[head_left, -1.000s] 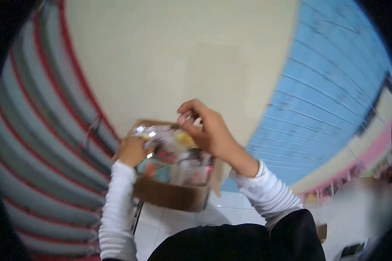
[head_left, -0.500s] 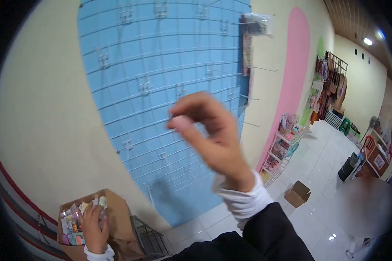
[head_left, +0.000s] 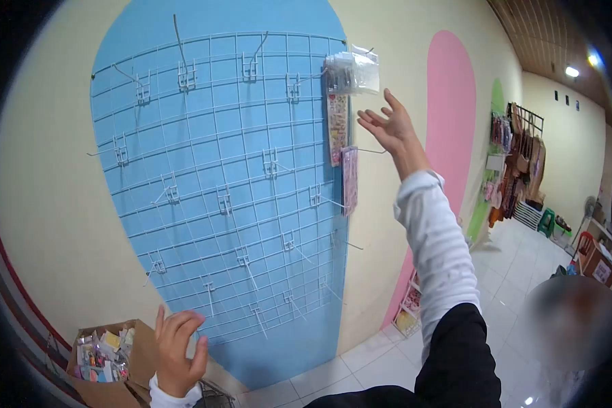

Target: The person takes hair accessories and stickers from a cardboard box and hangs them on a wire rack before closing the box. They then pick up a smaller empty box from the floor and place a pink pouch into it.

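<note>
My right hand (head_left: 391,129) is raised, fingers spread and holding nothing, just right of the hanging goods. Nearest to it are clear plastic packets (head_left: 352,73) on a top hook, a patterned sticker sheet (head_left: 337,129) below them, and a narrow pink packet (head_left: 349,180) on the hook beneath. These hang at the right side of a white wire grid (head_left: 204,146) with several hooks. Low on the left, my left hand (head_left: 180,350) is empty with its fingers bent and apart. Beside it stands a cardboard box (head_left: 143,353) filled with small packaged goods (head_left: 105,353).
Bare metal hooks (head_left: 251,272) stick out from the grid over the blue wall (head_left: 251,364). A wire rack (head_left: 408,313) stands low by the pink wall patch. Clothes and bags (head_left: 517,149) hang far right. A blurred round shape (head_left: 574,323) sits at lower right.
My right hand has opened from a pinch and moved up and right towards the hanging packets. My left hand has lifted out of the box. The view has shifted, showing more of the grid.
</note>
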A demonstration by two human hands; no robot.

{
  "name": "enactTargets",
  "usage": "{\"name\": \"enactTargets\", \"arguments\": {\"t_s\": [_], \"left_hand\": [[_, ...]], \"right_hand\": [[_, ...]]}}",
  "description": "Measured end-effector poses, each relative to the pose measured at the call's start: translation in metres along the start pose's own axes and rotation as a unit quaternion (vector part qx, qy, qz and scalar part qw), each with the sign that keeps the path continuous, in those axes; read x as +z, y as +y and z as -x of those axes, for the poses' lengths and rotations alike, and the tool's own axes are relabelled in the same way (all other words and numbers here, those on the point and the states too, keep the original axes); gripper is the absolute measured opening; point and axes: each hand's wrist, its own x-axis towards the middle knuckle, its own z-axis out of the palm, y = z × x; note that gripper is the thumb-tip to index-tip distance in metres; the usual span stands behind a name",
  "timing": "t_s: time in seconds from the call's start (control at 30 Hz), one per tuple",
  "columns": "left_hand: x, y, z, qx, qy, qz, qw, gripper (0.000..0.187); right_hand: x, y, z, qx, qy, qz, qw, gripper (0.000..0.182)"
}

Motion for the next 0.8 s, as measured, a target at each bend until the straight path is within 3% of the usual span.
{"name": "enactTargets", "arguments": {"t_s": [0.03,0.17,0.23,0.37,0.43,0.57,0.63,0.7,0.8], "left_hand": [[0.005,0.012,-0.010,-0.005,0.003,-0.005,1.000,0.030],[0.018,0.045,-0.034,0.059,0.010,0.004,0.998,0.031],[0.023,0.053,-0.038,0.069,0.007,-0.002,0.998,0.031],[0.028,0.062,-0.043,0.078,-0.005,-0.005,0.997,0.032],[0.031,0.065,-0.046,0.080,-0.008,-0.006,0.997,0.032],[0.038,0.070,-0.054,0.096,-0.019,-0.002,0.995,0.033],[0.042,0.073,-0.059,0.105,-0.025,0.000,0.994,0.033],[0.047,0.074,-0.063,0.118,-0.029,0.000,0.993,0.034],[0.051,0.076,-0.066,0.125,-0.030,0.007,0.992,0.036]], "right_hand": [[0.004,0.003,-0.016,0.052,0.020,-0.061,0.997,0.095],[0.015,0.009,-0.056,0.078,0.012,-0.162,0.984,0.095],[0.020,0.011,-0.068,0.097,-0.016,-0.250,0.963,0.062],[0.022,0.012,-0.083,0.103,-0.017,-0.258,0.960,0.048],[0.023,0.011,-0.085,0.058,-0.057,-0.237,0.968,0.038],[0.032,0.008,-0.072,0.032,-0.065,-0.214,0.974,0.045],[0.039,0.002,-0.057,0.070,-0.011,-0.154,0.985,0.048],[0.039,0.001,-0.063,0.073,-0.033,-0.162,0.984,0.047],[0.041,-0.004,-0.068,-0.021,-0.053,-0.187,0.981,0.031]]}}
